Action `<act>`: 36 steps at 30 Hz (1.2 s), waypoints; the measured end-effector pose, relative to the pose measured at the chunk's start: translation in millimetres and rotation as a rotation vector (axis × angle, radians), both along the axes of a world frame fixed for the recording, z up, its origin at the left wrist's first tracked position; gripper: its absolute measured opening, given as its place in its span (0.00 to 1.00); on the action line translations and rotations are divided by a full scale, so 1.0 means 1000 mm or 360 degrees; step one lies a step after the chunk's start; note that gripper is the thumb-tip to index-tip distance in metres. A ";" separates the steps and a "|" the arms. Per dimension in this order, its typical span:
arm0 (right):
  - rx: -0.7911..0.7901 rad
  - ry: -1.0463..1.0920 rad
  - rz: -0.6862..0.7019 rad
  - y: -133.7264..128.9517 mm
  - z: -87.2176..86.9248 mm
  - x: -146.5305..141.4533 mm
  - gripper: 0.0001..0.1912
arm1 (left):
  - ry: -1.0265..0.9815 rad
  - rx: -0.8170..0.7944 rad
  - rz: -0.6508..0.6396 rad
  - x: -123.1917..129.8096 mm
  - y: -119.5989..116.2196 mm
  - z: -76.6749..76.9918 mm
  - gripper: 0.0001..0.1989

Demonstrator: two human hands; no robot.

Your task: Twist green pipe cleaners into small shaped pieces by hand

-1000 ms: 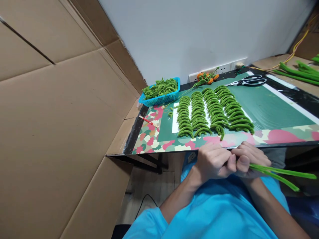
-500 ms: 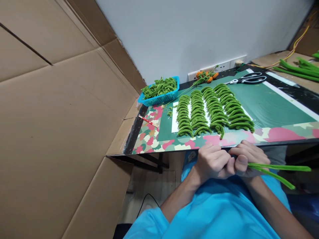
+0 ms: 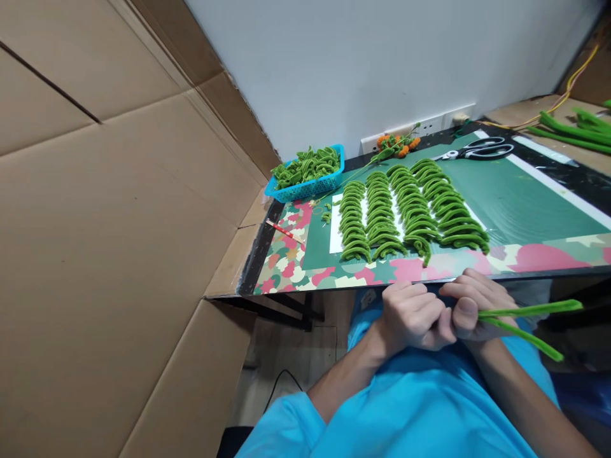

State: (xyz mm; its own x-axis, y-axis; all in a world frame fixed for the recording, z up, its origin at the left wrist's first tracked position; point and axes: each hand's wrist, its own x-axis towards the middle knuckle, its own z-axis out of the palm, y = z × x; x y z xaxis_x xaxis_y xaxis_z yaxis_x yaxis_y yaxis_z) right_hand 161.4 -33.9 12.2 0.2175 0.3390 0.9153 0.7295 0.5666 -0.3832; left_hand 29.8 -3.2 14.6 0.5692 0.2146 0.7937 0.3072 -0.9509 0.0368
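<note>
Two green fuzzy stems stick out to the right from my right hand, whose fingers are wrapped round them. Thumb to thumb with it, my left hand is closed; anything inside its fingers is hidden. Both hands are over my lap at the table's front edge. Beyond them, curled green fuzzy pieces lie in several columns on white paper on a green mat.
A blue basket of green curled pieces stands at the back left. Scissors and orange flowers lie at the back. More green stems are at the far right. Cardboard rises on the left.
The free ends of the stems have shifted, the upper one tilting up and slightly left. My hands remain together with a small shift.
</note>
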 end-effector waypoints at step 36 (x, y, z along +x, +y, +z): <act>0.0210 0.0136 0.0153 0.005 -0.011 -0.001 0.15 | 0.0267 -0.1042 -0.0187 -0.003 0.011 0.049 0.29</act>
State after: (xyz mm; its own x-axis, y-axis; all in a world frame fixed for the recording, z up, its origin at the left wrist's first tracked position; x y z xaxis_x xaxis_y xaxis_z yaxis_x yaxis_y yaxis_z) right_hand 159.9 -29.4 1.0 0.2690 0.2399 0.9328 0.6375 0.6816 -0.3591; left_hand 27.1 7.6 63.6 0.7218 0.5493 0.4209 0.2549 -0.7765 0.5763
